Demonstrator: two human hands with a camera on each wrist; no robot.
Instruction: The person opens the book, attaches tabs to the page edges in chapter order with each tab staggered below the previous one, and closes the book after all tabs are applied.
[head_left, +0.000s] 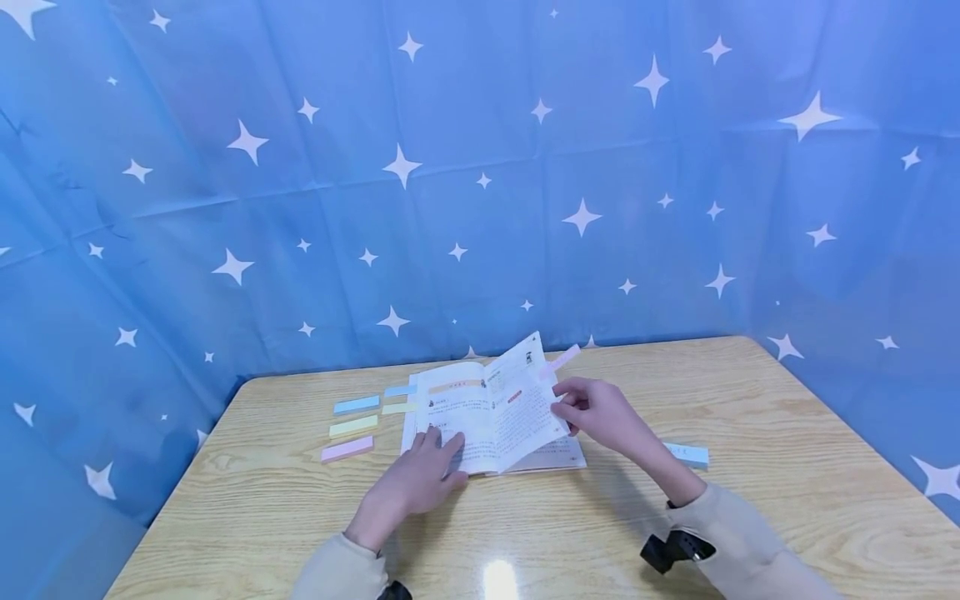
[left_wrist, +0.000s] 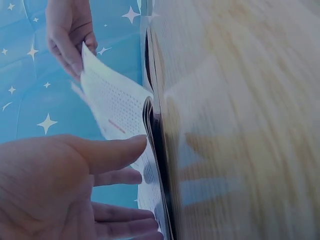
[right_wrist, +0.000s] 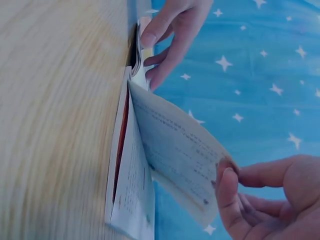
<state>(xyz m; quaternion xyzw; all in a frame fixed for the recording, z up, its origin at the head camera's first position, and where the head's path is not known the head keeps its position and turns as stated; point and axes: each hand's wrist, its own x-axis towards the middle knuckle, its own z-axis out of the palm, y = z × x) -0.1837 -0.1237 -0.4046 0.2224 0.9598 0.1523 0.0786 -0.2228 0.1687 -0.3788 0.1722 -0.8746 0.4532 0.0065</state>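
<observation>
An open book (head_left: 453,417) lies on the wooden table, its left page showing printed text and an orange heading band. My left hand (head_left: 426,473) rests on the lower part of that page with its fingers spread. On the other side, my right hand (head_left: 600,412) pinches the outer edge of a lifted page (head_left: 525,400) between thumb and fingers. In the right wrist view the raised page (right_wrist: 180,150) stands away from the pages beneath it. A pink sticky tab (head_left: 562,358) juts from the lifted page's edge. Blue (head_left: 400,390) and yellow tabs (head_left: 399,408) stick out at the book's left.
Left of the book lie a blue (head_left: 356,405), a yellow (head_left: 353,427) and a pink sticky-note pad (head_left: 347,448). Another blue pad (head_left: 688,455) with writing lies beside my right forearm. A blue star-patterned curtain (head_left: 480,208) hangs behind the table (head_left: 787,467).
</observation>
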